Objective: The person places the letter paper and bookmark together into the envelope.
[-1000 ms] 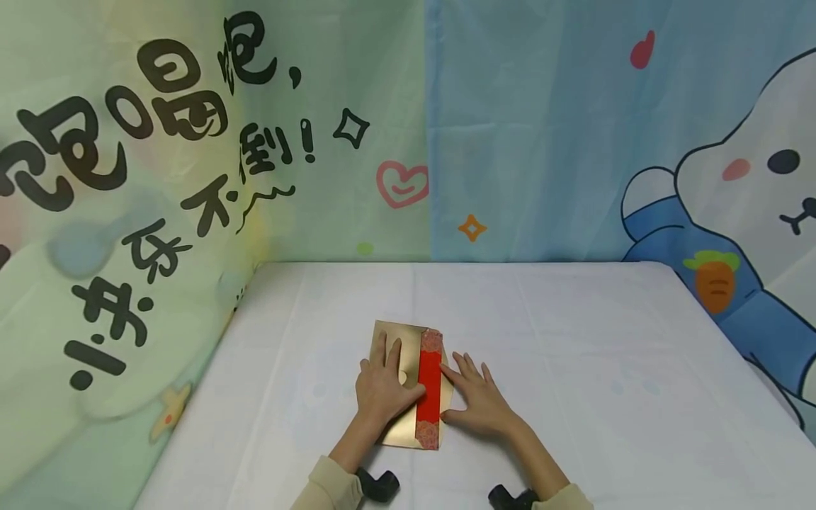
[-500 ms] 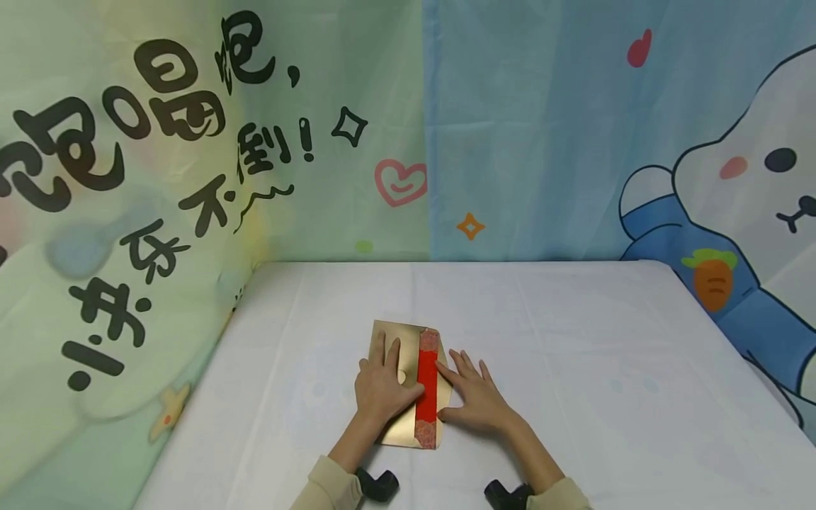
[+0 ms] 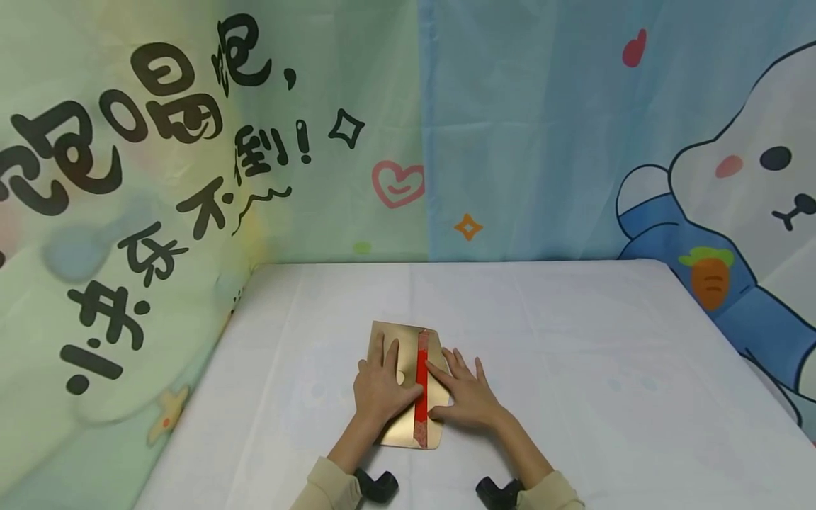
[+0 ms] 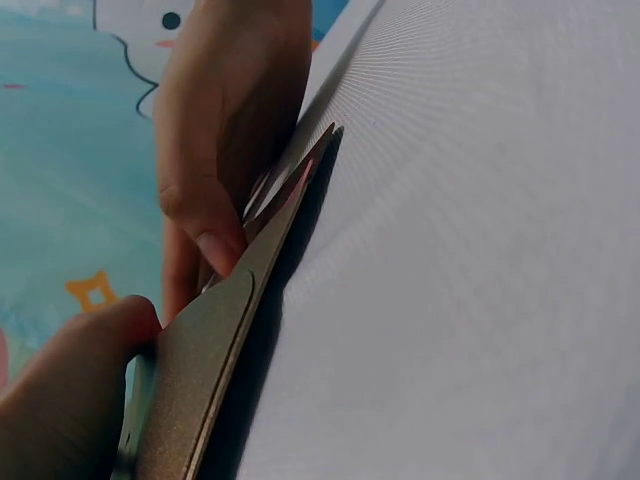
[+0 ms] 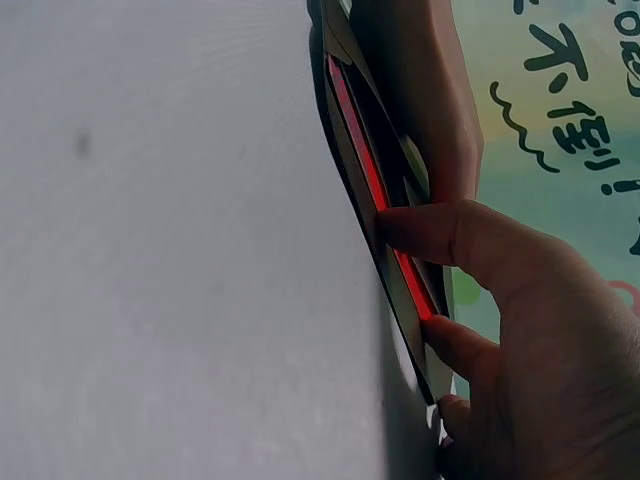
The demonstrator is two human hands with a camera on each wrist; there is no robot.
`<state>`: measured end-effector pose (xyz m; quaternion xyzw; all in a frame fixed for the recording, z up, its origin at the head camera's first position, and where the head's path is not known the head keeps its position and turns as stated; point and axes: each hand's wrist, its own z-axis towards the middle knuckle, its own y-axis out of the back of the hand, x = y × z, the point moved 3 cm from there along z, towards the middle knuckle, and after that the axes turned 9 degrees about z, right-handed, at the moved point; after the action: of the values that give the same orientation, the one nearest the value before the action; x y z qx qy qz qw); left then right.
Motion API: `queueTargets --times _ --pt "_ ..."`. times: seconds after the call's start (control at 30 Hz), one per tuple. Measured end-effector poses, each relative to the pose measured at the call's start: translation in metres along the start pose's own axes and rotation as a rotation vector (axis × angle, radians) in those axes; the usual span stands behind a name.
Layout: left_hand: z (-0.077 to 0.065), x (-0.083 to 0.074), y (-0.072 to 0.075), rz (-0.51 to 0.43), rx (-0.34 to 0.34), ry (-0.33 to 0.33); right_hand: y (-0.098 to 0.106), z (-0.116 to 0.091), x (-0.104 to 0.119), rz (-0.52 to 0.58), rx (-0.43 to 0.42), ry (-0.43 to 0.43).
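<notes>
A gold paper envelope with a rounded right edge lies flat on the white-covered table. Along it, right of the middle, runs a narrow red strip, patterned at both ends. My left hand rests on the gold left part, fingers extended, its thumb tip by the strip. With spread fingers, my right hand touches the gold flap right of the strip; index finger and thumb press near the flap's inner edge. In the right wrist view, the strip shows as a slit beside those fingertips. The left palm hides part of the envelope.
A white cloth covers the table around the envelope. Behind it hangs a printed curtain. Black wrist-worn devices sit under both forearms, near the front edge.
My right hand has moved left together with the gold flap, and the red strip has become narrower. The left hand has kept its place on the envelope.
</notes>
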<state>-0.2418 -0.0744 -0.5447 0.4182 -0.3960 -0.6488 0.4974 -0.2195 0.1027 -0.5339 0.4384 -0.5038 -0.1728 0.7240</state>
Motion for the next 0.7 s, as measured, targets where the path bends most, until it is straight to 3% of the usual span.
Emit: queueTargets --times 0.7 --pt "0.0007 -0.0006 -0.0003 -0.002 0.022 0.012 -0.0071 0.0042 -0.001 -0.014 -0.017 -0.039"
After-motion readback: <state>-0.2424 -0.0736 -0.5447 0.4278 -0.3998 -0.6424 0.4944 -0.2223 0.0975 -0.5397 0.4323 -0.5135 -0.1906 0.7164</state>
